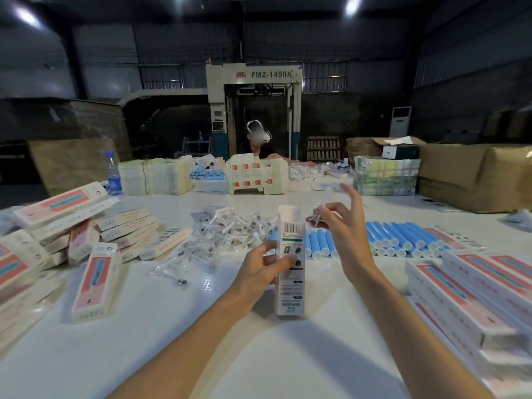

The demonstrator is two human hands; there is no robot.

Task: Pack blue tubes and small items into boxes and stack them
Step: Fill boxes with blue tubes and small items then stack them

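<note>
Two bare forearms reach over a white surface [201,326]. On the near side, the left hand [264,263] grips a tall white box [290,263] around its middle, holding it upright with its long axis vertical. Just right of the box's top end, the right hand [348,234] pinches a small clear-wrapped item [321,211], its other fingers spread. The item probably needs to move left and down into the box. Beyond, blue tubes [400,240] lie in a row.

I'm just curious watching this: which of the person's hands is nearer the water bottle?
Left. The left hand, gripping the upright box, is right of the water bottle and closer to the camera; the right hand, pinching a clear packet, is farther right, past the box.
</note>
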